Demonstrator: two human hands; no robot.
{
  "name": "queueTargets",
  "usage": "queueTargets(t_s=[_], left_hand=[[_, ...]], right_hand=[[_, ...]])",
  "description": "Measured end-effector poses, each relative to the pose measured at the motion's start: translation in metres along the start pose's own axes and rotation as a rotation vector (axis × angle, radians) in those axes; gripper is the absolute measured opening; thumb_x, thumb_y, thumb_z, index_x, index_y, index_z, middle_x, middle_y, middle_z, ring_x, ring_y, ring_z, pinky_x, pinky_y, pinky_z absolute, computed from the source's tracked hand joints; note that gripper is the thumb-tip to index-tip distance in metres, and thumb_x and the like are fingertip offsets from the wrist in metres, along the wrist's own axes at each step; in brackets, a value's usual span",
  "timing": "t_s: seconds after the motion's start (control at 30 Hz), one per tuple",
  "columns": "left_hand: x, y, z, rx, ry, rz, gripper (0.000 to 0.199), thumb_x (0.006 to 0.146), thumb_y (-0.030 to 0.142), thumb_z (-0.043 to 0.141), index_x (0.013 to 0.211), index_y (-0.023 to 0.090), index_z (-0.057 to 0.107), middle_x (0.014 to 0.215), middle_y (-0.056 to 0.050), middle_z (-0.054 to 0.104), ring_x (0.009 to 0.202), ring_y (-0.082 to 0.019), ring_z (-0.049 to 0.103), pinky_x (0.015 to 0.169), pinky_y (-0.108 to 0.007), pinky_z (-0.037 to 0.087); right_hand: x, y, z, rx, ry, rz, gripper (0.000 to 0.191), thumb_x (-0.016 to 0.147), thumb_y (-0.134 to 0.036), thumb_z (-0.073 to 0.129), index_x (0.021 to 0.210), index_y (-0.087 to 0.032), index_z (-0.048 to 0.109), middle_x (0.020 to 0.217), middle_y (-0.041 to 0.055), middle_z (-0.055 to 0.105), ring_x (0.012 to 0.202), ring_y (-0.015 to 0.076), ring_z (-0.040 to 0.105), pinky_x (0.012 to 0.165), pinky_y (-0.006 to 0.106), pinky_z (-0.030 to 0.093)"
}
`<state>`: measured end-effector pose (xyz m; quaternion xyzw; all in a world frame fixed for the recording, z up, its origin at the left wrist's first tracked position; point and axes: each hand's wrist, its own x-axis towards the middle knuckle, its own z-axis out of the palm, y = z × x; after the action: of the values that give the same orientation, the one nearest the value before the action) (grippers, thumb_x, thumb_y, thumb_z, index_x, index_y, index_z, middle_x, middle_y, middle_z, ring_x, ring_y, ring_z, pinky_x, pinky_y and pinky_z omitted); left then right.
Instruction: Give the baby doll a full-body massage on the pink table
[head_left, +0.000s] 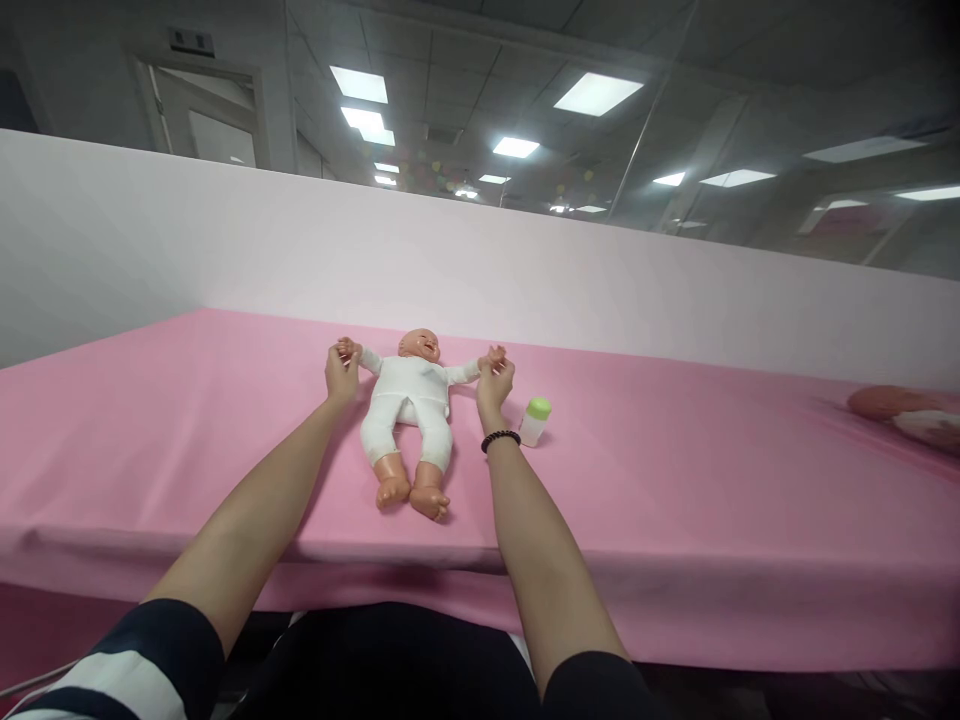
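Note:
A baby doll (411,388) in a white suit lies on its back on the pink cloth, head away from me, arms stretched out sideways, bare feet toward me. My left hand (342,374) is closed on the doll's hand at the left. At the right, my right hand (496,387), with a dark beaded bracelet at the wrist, is closed on the doll's other hand. Just right of that wrist stands a small whitish bottle (533,424) with a green cap.
The pink-covered table (675,470) runs wide to both sides. At its far right lies another doll (900,412), partly cut off. Behind the table rises a white partition (480,262), with glass above it.

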<state>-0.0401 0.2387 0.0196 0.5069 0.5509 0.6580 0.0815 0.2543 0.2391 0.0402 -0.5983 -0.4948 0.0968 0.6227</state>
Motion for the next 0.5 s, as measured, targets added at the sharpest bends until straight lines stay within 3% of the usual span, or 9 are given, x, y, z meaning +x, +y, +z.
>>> queueTargets(t_s=[0.13,0.23,0.37,0.5], left_hand=[[-0.014,0.017,-0.001,0.231,-0.384,0.453,0.031,0.098,0.032,0.053,0.126,0.021,0.060,0.129,-0.012,0.065,0.122,-0.025,0.061,0.110,-0.040,0.048],[-0.015,0.021,-0.002,0.355,-0.567,0.586,0.029,0.097,0.031,0.054,0.121,0.021,0.068,0.129,-0.011,0.067,0.121,-0.026,0.062,0.111,-0.040,0.046],[-0.012,0.018,-0.002,0.439,-0.602,0.659,0.031,0.099,0.032,0.051,0.121,0.021,0.070,0.131,-0.013,0.066,0.121,-0.029,0.062,0.110,-0.042,0.046],[-0.014,0.013,-0.002,0.342,-0.520,0.586,0.031,0.101,0.033,0.049,0.124,0.019,0.064,0.129,-0.013,0.066,0.121,-0.027,0.061,0.108,-0.040,0.047]], right_hand=[[-0.022,-0.022,0.000,-0.155,-0.287,-0.412,0.039,0.098,-0.029,0.047,0.134,-0.018,0.056,0.134,0.0112,0.065,0.117,0.0199,0.062,0.102,0.029,0.048],[-0.033,-0.027,0.000,-0.325,-0.523,-0.644,0.039,0.090,-0.019,0.055,0.129,-0.021,0.064,0.126,0.0076,0.069,0.113,0.0220,0.063,0.099,0.029,0.047],[-0.035,-0.028,-0.002,-0.356,-0.613,-0.723,0.033,0.090,-0.018,0.056,0.119,-0.025,0.070,0.117,0.0038,0.073,0.108,0.0232,0.065,0.094,0.031,0.048],[-0.030,-0.025,0.002,-0.208,-0.507,-0.590,0.036,0.091,-0.021,0.059,0.125,-0.024,0.069,0.118,0.0037,0.074,0.104,0.0216,0.067,0.095,0.031,0.050]])
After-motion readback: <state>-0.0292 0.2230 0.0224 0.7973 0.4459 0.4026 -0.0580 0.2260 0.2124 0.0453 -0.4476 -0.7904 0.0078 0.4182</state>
